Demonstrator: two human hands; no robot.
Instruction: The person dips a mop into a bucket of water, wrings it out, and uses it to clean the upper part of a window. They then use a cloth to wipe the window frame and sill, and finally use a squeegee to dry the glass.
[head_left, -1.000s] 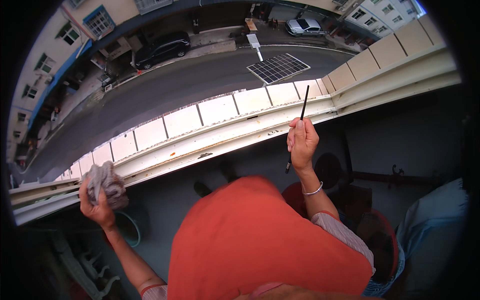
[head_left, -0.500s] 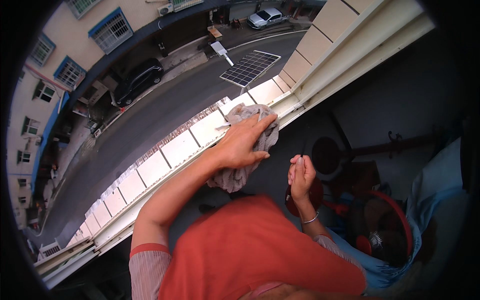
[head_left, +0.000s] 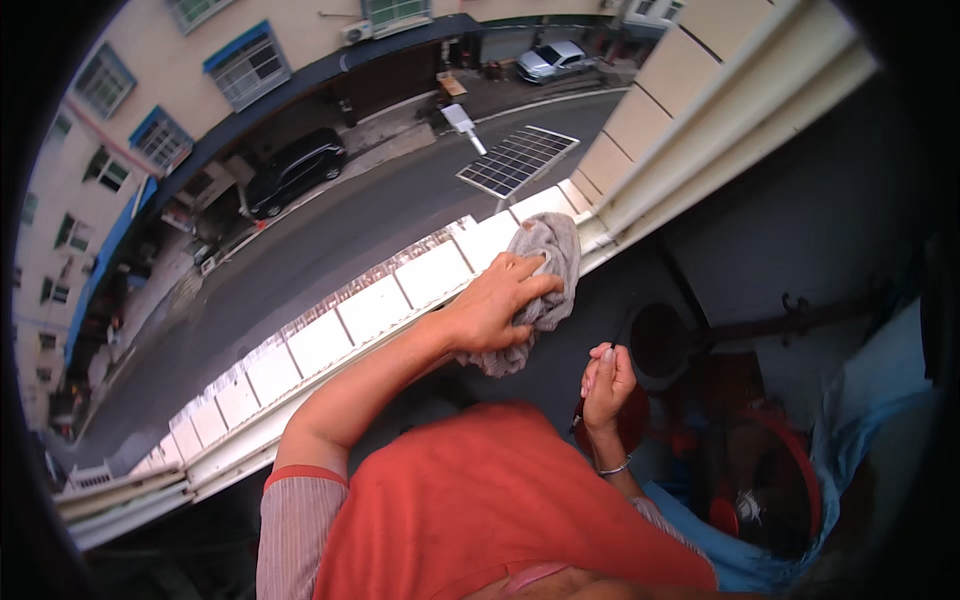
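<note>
My left hand (head_left: pixel 500 300) is closed on a crumpled greyish-pink cloth (head_left: pixel 558 262), fingers bent over it. The cloth lies bunched against the white window track (head_left: pixel 597 235) at the inner end of the tiled ledge, and its lower part hangs on the room side. Off to the right, below the frame, my right hand (head_left: pixel 606 385) is closed round a thin dark stick-like thing (head_left: pixel 577 414). Only its ends show past the fist, so its kind cannot be made out. A bracelet sits on that wrist.
Outside the ledge (head_left: pixel 370 311), a drop leads to a street (head_left: pixel 390 185) with a black car (head_left: pixel 297 172) and a silver pickup (head_left: pixel 553 62). A solar panel (head_left: pixel 518 160) stands close outside. Indoors at right are a red-rimmed round thing (head_left: pixel 800 450) and blue sheeting (head_left: pixel 865 410).
My left hand's fingers have curled from spread to bent, bunching the cloth. The whole view has shifted slightly, and the right hand keeps its closed grip.
</note>
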